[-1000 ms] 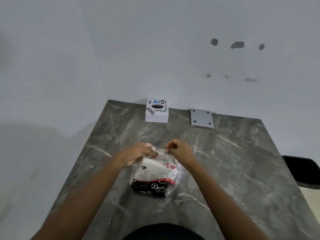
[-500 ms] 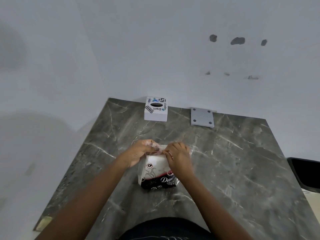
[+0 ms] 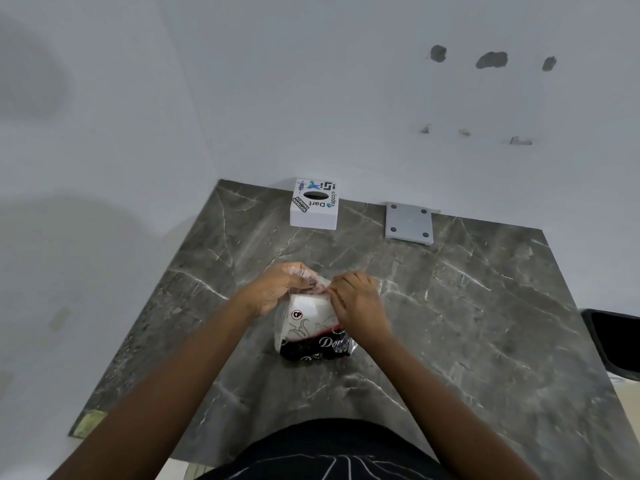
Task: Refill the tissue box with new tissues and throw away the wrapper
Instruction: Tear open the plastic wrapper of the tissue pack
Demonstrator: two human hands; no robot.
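A pack of new tissues in a clear plastic wrapper (image 3: 310,332), printed white, red and black, lies in the middle of the grey marble table (image 3: 485,323). My left hand (image 3: 277,289) pinches the wrapper's far end from the left. My right hand (image 3: 360,303) grips the same end from the right, its fingers curled over the top of the pack. The two hands nearly touch. A white cube tissue box (image 3: 314,206) with stickers and a dark oval slot stands at the table's far edge against the wall, well beyond both hands.
A grey metal plate (image 3: 409,223) with four screw holes lies at the far edge, right of the box. A dark bin or chair edge (image 3: 613,341) shows past the table's right side. White walls close off the back and left.
My right hand has moved left onto the top of the pack and closed in on my left hand. The pack has shifted a little and now sits straighter.
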